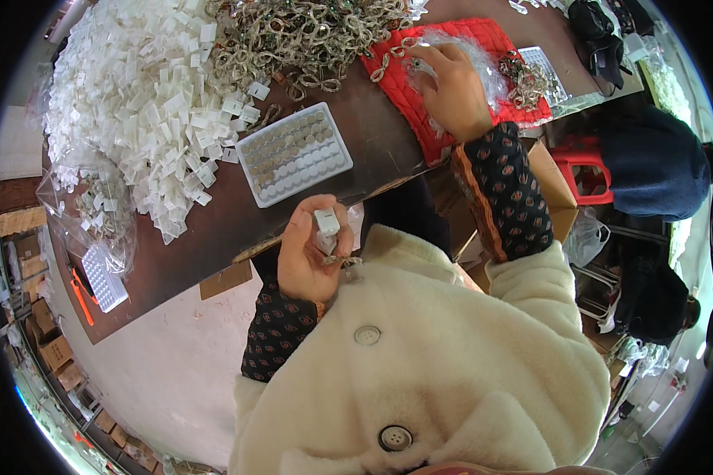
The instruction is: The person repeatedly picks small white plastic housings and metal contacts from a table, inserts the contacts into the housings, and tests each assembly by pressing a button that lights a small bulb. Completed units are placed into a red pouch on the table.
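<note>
My left hand (309, 249) is closed round a small white plastic case (326, 222), held upright near the table's front edge. Crumpled clear plastic and a short bundle of wire (342, 260) hang from the same grip. Over a red quilted cloth (404, 99), my right hand (455, 87) bends its fingers onto thin clear plastic bags (489, 65). Its fingertips pinch at the plastic, partly hidden by glare. Between the hands and the pile lies a white tray (325, 164) with round silver button cells in many of its pockets.
White plastic cases (150, 119) are heaped at the left. Bundled wire strings (309, 39) lie behind the tray, and more wire (528, 83) sits on the cloth. Orange-handled pliers (81, 299) and another tray (103, 277) are at the left edge. A person (650, 162) is at the right.
</note>
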### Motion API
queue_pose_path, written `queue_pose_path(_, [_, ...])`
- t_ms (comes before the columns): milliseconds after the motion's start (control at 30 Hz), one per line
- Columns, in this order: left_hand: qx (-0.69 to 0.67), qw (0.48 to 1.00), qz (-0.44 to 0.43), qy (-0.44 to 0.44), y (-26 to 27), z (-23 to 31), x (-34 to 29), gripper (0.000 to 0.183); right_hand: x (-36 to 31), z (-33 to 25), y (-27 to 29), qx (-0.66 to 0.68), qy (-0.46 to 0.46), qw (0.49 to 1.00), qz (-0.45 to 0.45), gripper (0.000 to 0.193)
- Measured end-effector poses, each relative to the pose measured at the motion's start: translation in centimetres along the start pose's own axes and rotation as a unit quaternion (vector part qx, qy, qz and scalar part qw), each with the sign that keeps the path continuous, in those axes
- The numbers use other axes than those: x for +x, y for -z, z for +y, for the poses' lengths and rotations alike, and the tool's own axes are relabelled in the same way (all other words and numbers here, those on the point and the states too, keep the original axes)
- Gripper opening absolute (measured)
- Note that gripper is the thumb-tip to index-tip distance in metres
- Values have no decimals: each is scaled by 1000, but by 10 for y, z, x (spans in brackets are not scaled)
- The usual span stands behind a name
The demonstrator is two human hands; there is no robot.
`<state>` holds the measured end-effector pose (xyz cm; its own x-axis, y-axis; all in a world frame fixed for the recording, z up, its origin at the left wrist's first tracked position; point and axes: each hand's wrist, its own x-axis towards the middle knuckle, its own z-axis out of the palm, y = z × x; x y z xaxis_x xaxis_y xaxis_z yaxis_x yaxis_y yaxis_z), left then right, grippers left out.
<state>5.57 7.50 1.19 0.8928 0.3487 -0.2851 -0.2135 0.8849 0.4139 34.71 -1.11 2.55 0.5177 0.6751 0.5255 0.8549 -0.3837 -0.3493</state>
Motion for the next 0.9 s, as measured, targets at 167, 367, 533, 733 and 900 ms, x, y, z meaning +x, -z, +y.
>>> queue_pose_path(167, [31, 1000, -7, 3, 4, 2, 1, 21, 8, 37, -12, -66, 68, 991, -93, 36])
queue_pose_path(367, [36, 999, 5, -5, 3, 0, 2, 22, 34, 31, 5, 137, 12, 989, 52, 25])
queue_pose_path(533, [51, 999, 0, -5, -2, 5, -1, 23, 30, -11, 46, 349, 10, 936, 38, 17])
queue_pose_path(733, [115, 991, 20, -67, -10, 13, -9, 23, -8, -86, 50, 217, 226, 947, -66, 39])
queue_pose_path(900, [184, 974, 48, -119, -13, 17, -14, 22, -37, -134, 34, 147, 295, 939, -94, 53])
